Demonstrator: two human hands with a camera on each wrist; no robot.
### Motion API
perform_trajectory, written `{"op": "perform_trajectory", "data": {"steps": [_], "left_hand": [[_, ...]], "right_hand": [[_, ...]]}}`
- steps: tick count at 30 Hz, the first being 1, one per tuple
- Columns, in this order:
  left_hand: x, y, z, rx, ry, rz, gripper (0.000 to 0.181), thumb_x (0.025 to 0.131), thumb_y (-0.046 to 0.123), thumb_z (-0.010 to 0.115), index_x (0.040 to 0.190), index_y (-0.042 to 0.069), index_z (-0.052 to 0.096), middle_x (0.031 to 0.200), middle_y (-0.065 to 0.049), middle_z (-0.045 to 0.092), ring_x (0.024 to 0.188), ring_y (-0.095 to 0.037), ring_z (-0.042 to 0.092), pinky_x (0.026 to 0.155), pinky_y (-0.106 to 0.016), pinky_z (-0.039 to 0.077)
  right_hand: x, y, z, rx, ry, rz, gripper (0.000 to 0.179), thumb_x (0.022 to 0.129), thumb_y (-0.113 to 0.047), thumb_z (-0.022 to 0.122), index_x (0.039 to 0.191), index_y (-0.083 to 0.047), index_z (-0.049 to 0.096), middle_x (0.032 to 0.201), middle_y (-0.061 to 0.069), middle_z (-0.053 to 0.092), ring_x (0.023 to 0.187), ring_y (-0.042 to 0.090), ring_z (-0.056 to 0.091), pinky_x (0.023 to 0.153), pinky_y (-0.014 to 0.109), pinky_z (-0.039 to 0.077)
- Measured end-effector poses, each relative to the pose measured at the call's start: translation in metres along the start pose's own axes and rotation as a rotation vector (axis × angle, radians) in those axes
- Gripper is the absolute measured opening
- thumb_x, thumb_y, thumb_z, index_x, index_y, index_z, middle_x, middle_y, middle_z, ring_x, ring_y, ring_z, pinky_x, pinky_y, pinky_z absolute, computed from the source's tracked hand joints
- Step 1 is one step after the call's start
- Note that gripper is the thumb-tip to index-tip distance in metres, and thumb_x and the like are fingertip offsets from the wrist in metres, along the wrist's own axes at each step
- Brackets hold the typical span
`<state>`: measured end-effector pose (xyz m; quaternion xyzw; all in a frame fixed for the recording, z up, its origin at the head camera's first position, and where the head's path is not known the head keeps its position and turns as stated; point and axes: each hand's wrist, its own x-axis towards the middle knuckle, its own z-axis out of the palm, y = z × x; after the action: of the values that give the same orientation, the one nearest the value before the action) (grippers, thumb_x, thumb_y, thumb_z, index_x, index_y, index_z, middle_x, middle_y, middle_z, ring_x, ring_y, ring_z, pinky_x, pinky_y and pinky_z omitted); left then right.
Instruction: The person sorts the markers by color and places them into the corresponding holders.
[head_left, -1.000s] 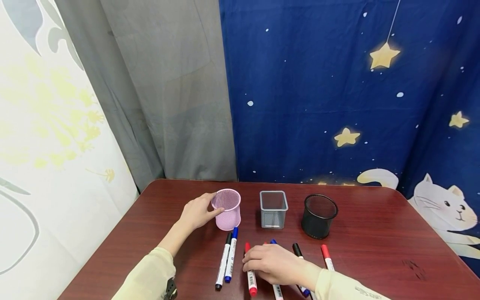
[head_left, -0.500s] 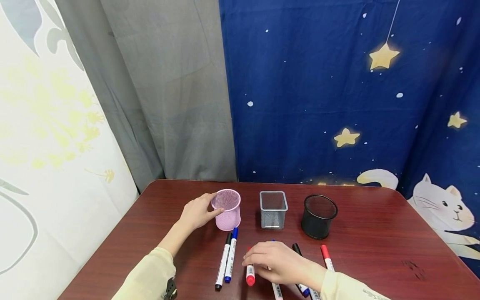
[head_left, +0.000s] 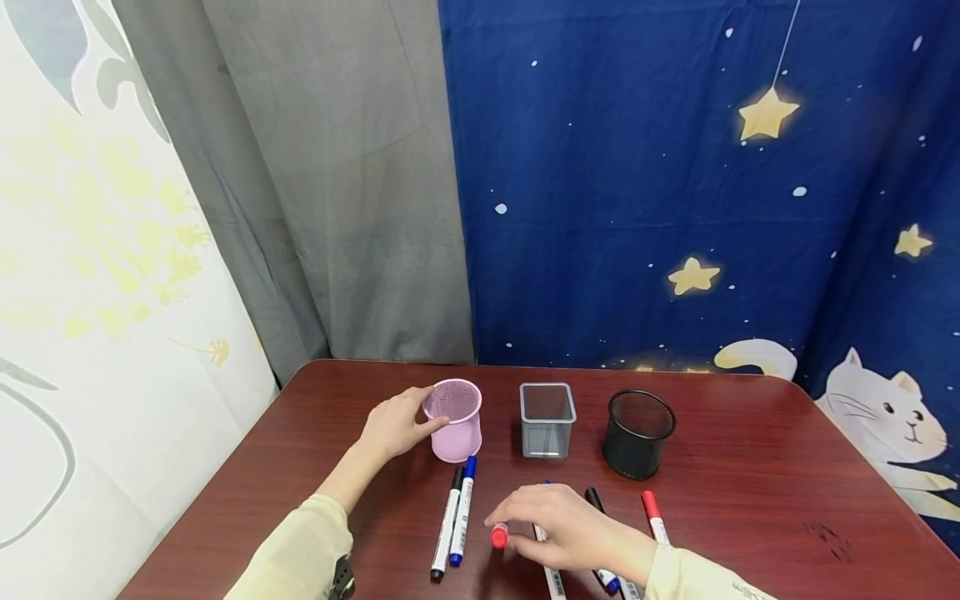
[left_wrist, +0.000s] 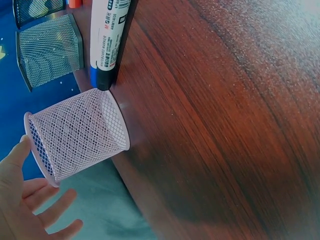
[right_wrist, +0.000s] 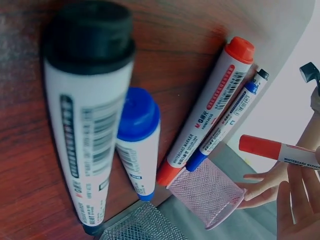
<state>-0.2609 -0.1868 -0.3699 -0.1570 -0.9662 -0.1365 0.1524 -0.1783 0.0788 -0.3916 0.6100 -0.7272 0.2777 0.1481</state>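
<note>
My left hand (head_left: 397,427) holds the pink mesh pen holder (head_left: 459,437) by its rim, thumb in front; the left wrist view shows the other fingers loosely spread beside the holder (left_wrist: 80,137). My right hand (head_left: 558,527) pinches a red marker (head_left: 498,536) above the table, its red end facing me. In the right wrist view that marker (right_wrist: 295,154) lies between thumb and fingers. Below and beside the right hand lie a red marker (right_wrist: 207,110) and more markers, partly hidden by the hand in the head view.
A grey square mesh holder (head_left: 546,437) and a black round one (head_left: 637,446) stand right of the pink one. A black marker (head_left: 446,533) and a blue marker (head_left: 462,521) lie side by side. Another red marker (head_left: 655,518) lies at the right. Curtains hang behind the table (head_left: 750,450).
My right hand has picked up the red marker and tilted it, so its near end has risen toward the palm and now points at the head camera. The left hand stays on the pink holder.
</note>
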Motion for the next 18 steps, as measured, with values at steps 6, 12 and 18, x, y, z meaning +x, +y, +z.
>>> {"op": "perform_trajectory", "data": {"steps": [6, 12, 18], "left_hand": [[0.0, 0.0, 0.0, -0.006, -0.001, -0.002, 0.061, 0.073, 0.046, 0.065, 0.119, 0.006, 0.054, 0.11, -0.01, 0.058, 0.094, -0.028, 0.057, 0.072, -0.046, 0.045], [0.0, 0.0, 0.0, -0.008, -0.003, -0.004, 0.061, 0.074, 0.046, 0.065, 0.119, 0.006, 0.054, 0.11, -0.011, 0.057, 0.095, -0.028, 0.056, 0.073, -0.046, 0.044], [0.001, -0.001, 0.001, -0.007, -0.003, -0.002, 0.062, 0.074, 0.046, 0.065, 0.119, 0.007, 0.054, 0.11, -0.01, 0.057, 0.095, -0.028, 0.056, 0.073, -0.046, 0.044]], "right_hand": [[0.001, -0.002, 0.0, 0.091, 0.044, 0.074, 0.027, 0.085, -0.017, 0.059, 0.111, -0.019, 0.057, 0.1, -0.011, 0.058, 0.093, -0.003, 0.051, 0.077, 0.017, 0.041], [0.007, -0.002, -0.002, 0.125, 0.126, 0.056, 0.027, 0.08, -0.01, 0.063, 0.107, -0.012, 0.058, 0.092, -0.007, 0.06, 0.086, 0.0, 0.054, 0.073, 0.018, 0.043], [0.021, -0.018, -0.017, 0.204, 0.175, 0.094, 0.022, 0.075, 0.001, 0.065, 0.094, -0.009, 0.059, 0.091, -0.001, 0.063, 0.083, 0.006, 0.058, 0.069, 0.023, 0.046]]}}
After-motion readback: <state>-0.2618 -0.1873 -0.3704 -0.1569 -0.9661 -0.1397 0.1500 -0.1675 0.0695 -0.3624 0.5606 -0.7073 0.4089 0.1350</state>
